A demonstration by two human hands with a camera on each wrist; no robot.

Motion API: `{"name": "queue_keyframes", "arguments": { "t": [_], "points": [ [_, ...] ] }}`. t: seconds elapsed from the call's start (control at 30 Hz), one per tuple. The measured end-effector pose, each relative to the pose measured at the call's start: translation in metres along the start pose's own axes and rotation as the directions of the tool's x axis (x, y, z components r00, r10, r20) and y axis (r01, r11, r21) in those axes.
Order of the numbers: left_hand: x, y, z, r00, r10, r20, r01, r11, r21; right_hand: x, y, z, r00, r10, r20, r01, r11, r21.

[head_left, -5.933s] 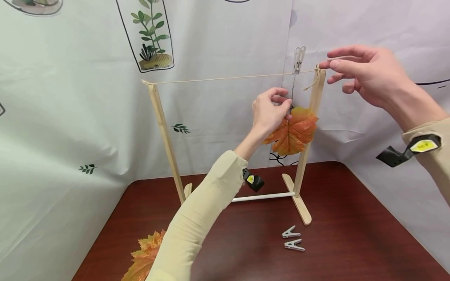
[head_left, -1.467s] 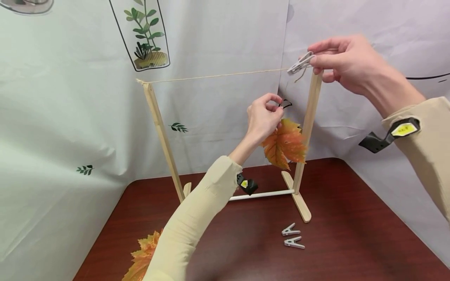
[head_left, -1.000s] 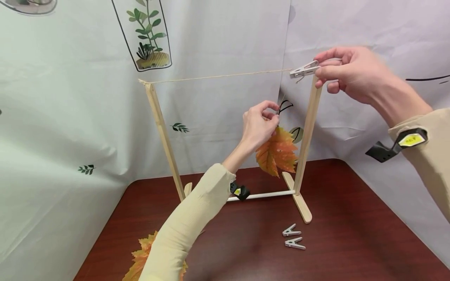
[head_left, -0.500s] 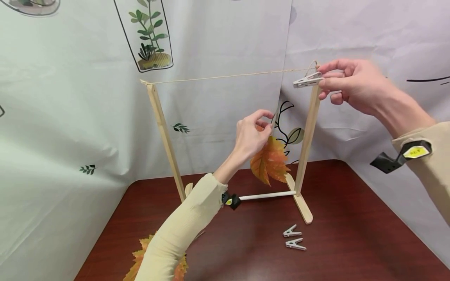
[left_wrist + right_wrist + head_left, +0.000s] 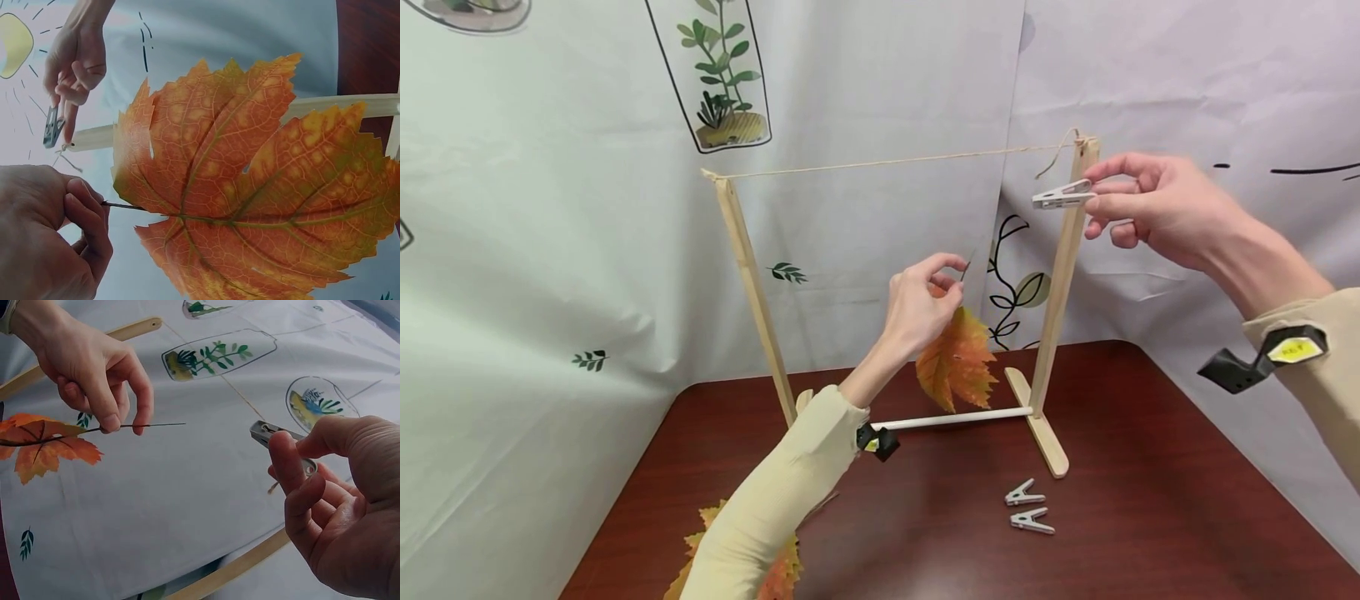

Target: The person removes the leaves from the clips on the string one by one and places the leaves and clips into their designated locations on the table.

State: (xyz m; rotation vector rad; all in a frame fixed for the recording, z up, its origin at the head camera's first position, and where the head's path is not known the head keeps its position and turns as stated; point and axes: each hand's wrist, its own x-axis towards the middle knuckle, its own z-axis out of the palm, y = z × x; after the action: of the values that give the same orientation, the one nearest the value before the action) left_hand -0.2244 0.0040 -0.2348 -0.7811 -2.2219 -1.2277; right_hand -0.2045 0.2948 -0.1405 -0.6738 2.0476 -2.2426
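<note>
My left hand (image 5: 921, 307) pinches the thin dark stem of an orange maple leaf (image 5: 957, 367). The leaf's blade hangs below the fingers in the head view and fills much of the left wrist view. In the right wrist view the stem (image 5: 159, 425) sticks out past the fingertips. My right hand (image 5: 1172, 208) pinches a pale grey clothespin (image 5: 1062, 197) by its handle ends, beside the right post and below the string. A thin string (image 5: 865, 165) runs between the tops of two wooden posts, with nothing clipped on it. The clothespin and leaf are apart.
The wooden stand has a left post (image 5: 748, 279), a right post (image 5: 1060, 283) and a white crossbar (image 5: 955, 419). Two more clothespins (image 5: 1032, 521) lie on the dark red table (image 5: 1150, 500). More orange leaves (image 5: 782, 571) lie at front left, partly behind my left sleeve.
The clothespin was on the string above the leaf; my right hand has taken it off and lowered it. My left hand has carried the leaf down and left, away from the string.
</note>
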Motion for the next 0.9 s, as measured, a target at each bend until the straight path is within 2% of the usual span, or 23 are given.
{"name": "queue_keyframes", "arguments": {
  "t": [0.13, 0.37, 0.6, 0.9],
  "points": [
    [-0.005, -0.006, -0.003, 1.000, 0.001, -0.001, -0.001, 1.000, 0.007, -0.005, 0.005, -0.002, 1.000, 0.008, 0.018, -0.008, 1.000, -0.013],
    [-0.013, -0.013, -0.010, 1.000, 0.017, 0.005, -0.017, 1.000, 0.003, -0.012, 0.016, -0.004, 0.998, 0.005, 0.069, -0.007, 1.000, 0.024],
    [-0.022, -0.019, -0.017, 1.000, 0.015, 0.026, -0.016, 0.999, 0.029, -0.021, 0.029, -0.004, 0.996, 0.015, 0.092, -0.012, 1.000, -0.028],
    [-0.031, -0.026, -0.024, 0.999, 0.010, 0.033, -0.012, 0.999, 0.034, -0.033, 0.040, -0.003, 0.994, 0.010, 0.112, -0.007, 1.000, -0.028]
  ]
}}
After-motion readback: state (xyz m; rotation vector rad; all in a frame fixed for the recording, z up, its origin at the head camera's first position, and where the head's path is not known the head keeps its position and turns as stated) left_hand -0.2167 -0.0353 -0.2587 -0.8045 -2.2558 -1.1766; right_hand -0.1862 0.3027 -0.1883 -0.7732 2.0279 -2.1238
